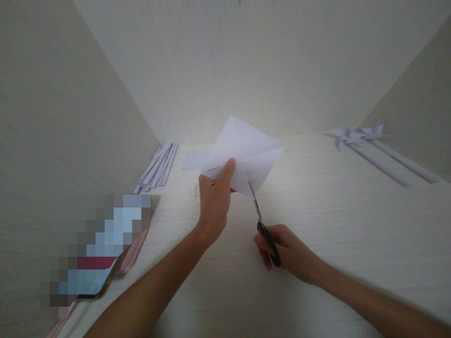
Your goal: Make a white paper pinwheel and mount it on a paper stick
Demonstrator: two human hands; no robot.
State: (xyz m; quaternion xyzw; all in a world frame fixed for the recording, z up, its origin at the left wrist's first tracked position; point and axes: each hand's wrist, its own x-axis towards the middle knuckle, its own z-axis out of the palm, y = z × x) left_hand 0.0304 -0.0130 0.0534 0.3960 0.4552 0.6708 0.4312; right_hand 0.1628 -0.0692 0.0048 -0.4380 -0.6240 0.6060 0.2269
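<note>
A white square sheet of paper point(243, 141) with crease lines is held up above the table, one corner pointing away from me. My left hand point(214, 197) pinches its left part, thumb on top and the other fingers underneath, mostly hidden. A slit runs in from the left corner beside the thumb. My right hand point(282, 251) is closed round the black handles of the scissors point(258, 206). The blades meet the near corner of the sheet, and one blade lies over the paper's upper face.
Rolled paper sticks point(160, 166) lie in a pile at the left wall. Paper pinwheels point(354, 136) on paper sticks lie at the right. Another white sheet point(193, 160) lies behind my left hand, near small tan bits point(193, 191). A blurred-out phone-like device point(109, 244) leans at the left.
</note>
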